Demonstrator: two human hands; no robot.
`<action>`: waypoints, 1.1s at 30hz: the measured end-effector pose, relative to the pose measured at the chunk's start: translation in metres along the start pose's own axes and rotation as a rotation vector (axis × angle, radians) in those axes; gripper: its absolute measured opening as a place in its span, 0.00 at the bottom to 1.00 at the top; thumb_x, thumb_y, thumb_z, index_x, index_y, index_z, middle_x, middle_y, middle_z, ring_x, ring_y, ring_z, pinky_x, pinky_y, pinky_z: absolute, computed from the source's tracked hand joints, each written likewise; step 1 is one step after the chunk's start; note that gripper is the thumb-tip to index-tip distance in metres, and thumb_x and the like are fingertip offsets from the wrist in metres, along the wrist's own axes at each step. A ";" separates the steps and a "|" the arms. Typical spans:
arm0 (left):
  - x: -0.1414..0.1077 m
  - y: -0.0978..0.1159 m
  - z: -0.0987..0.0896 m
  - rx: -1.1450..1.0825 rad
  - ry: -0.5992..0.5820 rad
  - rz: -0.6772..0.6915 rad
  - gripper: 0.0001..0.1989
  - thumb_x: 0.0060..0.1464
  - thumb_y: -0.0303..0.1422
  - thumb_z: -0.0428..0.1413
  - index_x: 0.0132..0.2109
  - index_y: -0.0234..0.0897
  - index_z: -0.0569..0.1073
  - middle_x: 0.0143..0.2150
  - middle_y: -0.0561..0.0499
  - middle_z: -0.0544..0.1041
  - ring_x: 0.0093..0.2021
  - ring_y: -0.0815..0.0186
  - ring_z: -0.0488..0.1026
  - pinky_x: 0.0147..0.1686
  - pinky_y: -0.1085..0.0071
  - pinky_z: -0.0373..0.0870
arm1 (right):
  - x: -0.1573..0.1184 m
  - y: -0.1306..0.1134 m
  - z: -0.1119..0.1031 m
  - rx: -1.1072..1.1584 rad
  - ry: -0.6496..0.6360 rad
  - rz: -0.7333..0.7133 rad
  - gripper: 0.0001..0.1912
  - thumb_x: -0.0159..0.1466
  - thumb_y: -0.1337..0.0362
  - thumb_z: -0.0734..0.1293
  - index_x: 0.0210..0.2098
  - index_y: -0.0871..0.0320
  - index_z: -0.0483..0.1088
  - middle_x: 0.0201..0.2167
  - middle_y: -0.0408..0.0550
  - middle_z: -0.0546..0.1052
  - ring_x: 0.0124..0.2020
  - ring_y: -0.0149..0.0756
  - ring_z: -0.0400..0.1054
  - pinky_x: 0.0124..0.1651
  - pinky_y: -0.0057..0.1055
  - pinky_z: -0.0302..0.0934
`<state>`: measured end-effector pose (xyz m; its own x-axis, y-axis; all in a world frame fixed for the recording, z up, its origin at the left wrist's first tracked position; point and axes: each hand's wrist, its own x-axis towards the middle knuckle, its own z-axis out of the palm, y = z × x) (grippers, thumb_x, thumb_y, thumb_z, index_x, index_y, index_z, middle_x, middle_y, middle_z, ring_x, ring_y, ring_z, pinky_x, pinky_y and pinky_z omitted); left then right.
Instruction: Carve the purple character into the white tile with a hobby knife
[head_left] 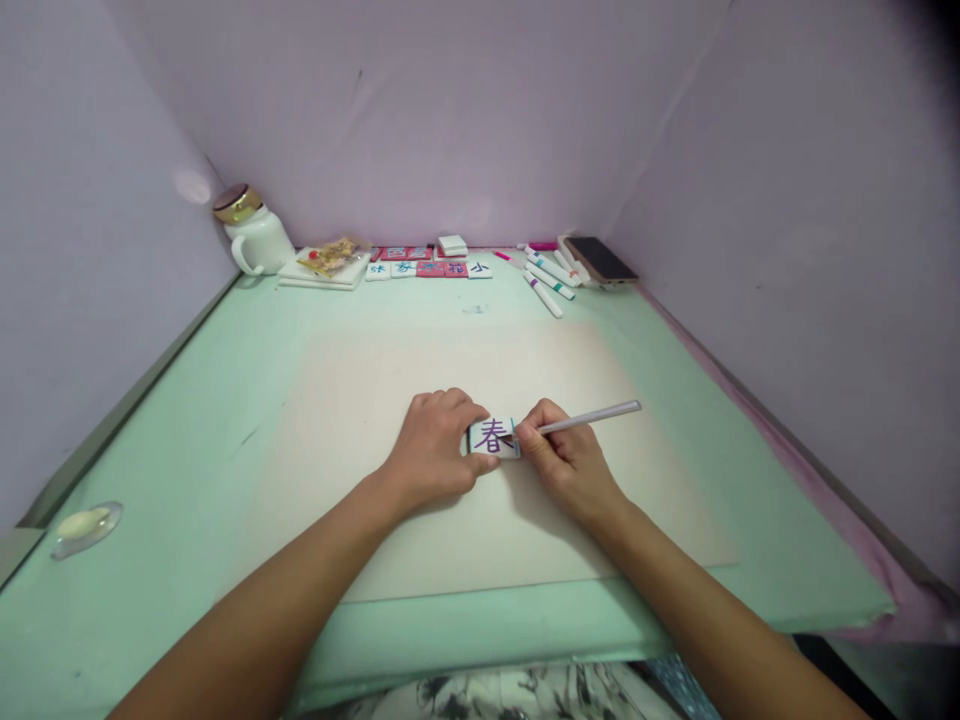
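A small white block (484, 446) with a purple Chinese character on its top face lies on the pale sheet (360, 560). My left hand (439, 440) grips it from the left, thumb along the near edge and fingers along the far edge. In my right hand (564, 455) is a slim silver-grey pen-like tool (600, 415), pinched between thumb and fingers with its back end pointing up and right. Its tip is at the right part of the block's face, over the character. The tip is too small to tell whether it is a blade.
At the back stand a white mug (262, 240) with a gold lid, a bagged item (330, 257) on white slabs, and several red and white character blocks (429, 270). Several markers (551, 280) and a phone (600, 258) lie back right. A pale oval item (84, 523) is far left.
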<state>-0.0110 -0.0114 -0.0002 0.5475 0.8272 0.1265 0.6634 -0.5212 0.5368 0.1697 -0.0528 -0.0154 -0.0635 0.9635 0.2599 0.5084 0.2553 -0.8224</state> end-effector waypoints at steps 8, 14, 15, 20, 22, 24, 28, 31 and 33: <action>0.000 0.001 -0.001 0.005 -0.002 -0.004 0.15 0.45 0.35 0.63 0.42 0.39 0.74 0.43 0.49 0.74 0.45 0.57 0.70 0.50 0.55 0.61 | 0.000 0.000 0.000 -0.001 -0.003 0.008 0.12 0.65 0.59 0.59 0.26 0.54 0.60 0.18 0.37 0.62 0.20 0.31 0.55 0.25 0.28 0.48; 0.000 0.000 0.000 0.007 -0.005 -0.003 0.15 0.45 0.35 0.63 0.42 0.41 0.74 0.43 0.49 0.74 0.45 0.57 0.70 0.50 0.56 0.62 | -0.001 0.001 -0.001 -0.006 0.000 0.022 0.12 0.65 0.59 0.59 0.26 0.54 0.60 0.18 0.37 0.62 0.21 0.31 0.56 0.25 0.28 0.48; 0.000 0.000 0.000 0.007 -0.004 -0.003 0.15 0.45 0.35 0.63 0.42 0.40 0.74 0.43 0.49 0.74 0.45 0.57 0.70 0.50 0.55 0.62 | -0.001 0.001 -0.001 -0.006 0.000 0.025 0.12 0.65 0.59 0.59 0.26 0.54 0.60 0.18 0.37 0.62 0.21 0.31 0.56 0.25 0.28 0.48; 0.000 0.000 0.000 0.006 -0.005 -0.001 0.15 0.45 0.35 0.63 0.43 0.40 0.74 0.43 0.49 0.74 0.45 0.57 0.70 0.50 0.55 0.61 | -0.002 0.001 -0.002 -0.010 -0.003 0.028 0.12 0.65 0.59 0.59 0.26 0.54 0.61 0.18 0.37 0.63 0.21 0.31 0.57 0.25 0.28 0.49; 0.000 0.000 0.000 0.007 -0.005 -0.001 0.15 0.45 0.35 0.63 0.43 0.41 0.74 0.43 0.49 0.74 0.45 0.57 0.70 0.50 0.55 0.61 | -0.001 0.001 -0.002 -0.011 0.000 0.029 0.12 0.65 0.59 0.60 0.26 0.54 0.61 0.18 0.38 0.64 0.21 0.31 0.57 0.25 0.28 0.49; 0.000 0.000 0.000 0.007 -0.005 -0.003 0.15 0.45 0.35 0.63 0.43 0.41 0.74 0.43 0.49 0.74 0.45 0.57 0.70 0.50 0.55 0.61 | -0.001 0.001 -0.002 -0.012 0.004 0.029 0.11 0.64 0.59 0.60 0.26 0.55 0.61 0.18 0.38 0.65 0.21 0.31 0.58 0.25 0.28 0.49; 0.000 0.000 0.000 0.007 -0.007 -0.004 0.16 0.45 0.35 0.64 0.43 0.40 0.74 0.43 0.49 0.74 0.45 0.56 0.70 0.50 0.55 0.61 | -0.002 0.001 -0.002 -0.014 0.007 0.035 0.11 0.64 0.60 0.60 0.25 0.55 0.61 0.18 0.38 0.65 0.20 0.31 0.57 0.24 0.28 0.49; 0.000 0.000 0.000 0.008 -0.008 -0.004 0.16 0.45 0.35 0.64 0.43 0.40 0.74 0.43 0.49 0.74 0.45 0.56 0.70 0.50 0.55 0.61 | -0.002 0.000 -0.003 -0.016 0.008 0.038 0.11 0.64 0.60 0.60 0.26 0.55 0.61 0.18 0.38 0.65 0.20 0.30 0.57 0.24 0.28 0.48; 0.000 0.000 0.000 0.009 -0.008 -0.007 0.16 0.45 0.35 0.64 0.43 0.40 0.74 0.43 0.49 0.74 0.45 0.57 0.70 0.50 0.55 0.62 | -0.002 0.000 -0.003 -0.016 0.010 0.036 0.11 0.64 0.60 0.60 0.25 0.55 0.61 0.18 0.38 0.64 0.20 0.30 0.57 0.24 0.28 0.48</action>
<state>-0.0111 -0.0110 0.0002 0.5470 0.8290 0.1161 0.6717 -0.5175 0.5301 0.1723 -0.0553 -0.0145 -0.0362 0.9711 0.2359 0.5239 0.2195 -0.8230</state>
